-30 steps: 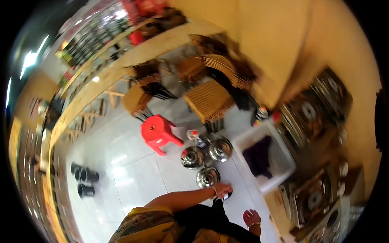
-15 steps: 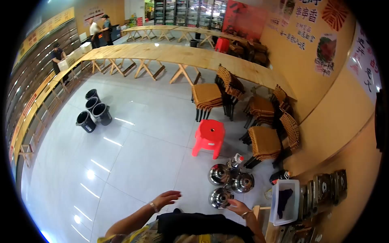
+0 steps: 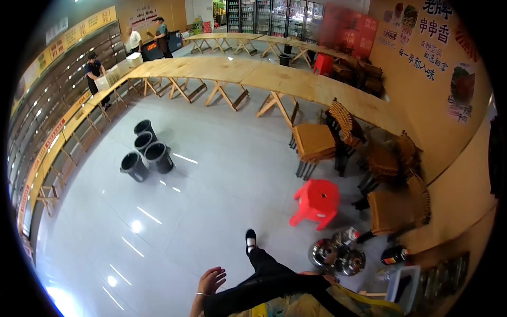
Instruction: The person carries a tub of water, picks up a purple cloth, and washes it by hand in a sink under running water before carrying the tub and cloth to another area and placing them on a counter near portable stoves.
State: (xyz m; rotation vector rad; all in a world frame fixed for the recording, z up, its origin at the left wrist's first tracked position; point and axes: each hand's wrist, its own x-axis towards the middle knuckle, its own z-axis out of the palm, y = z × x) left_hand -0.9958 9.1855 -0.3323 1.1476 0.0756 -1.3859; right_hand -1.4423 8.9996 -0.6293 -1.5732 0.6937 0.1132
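Note:
My left hand (image 3: 212,280) hangs in front of my body at the bottom of the view, fingers loosely bent and a little apart, with nothing in it. A thin band circles its wrist. Only a sliver of what looks like my right hand (image 3: 328,277) shows at the edge of my clothing; its fingers are hidden. Just beyond it, shiny round metal vessels (image 3: 350,262) stand on the floor beside a clear bottle with a red cap (image 3: 346,236). Farther off is a red plastic stool (image 3: 318,202).
Stacked woven chairs (image 3: 315,141) line the right side. Several dark bins (image 3: 134,167) stand on the floor at left. Long wooden tables (image 3: 227,70) curve across the back, with people beyond. A white tub (image 3: 404,285) and dark bottle (image 3: 394,255) are at lower right.
My view has swung left and I have stepped forward, one foot now showing. My right hand has drawn back from the nearest metal vessel. My left hand has lowered.

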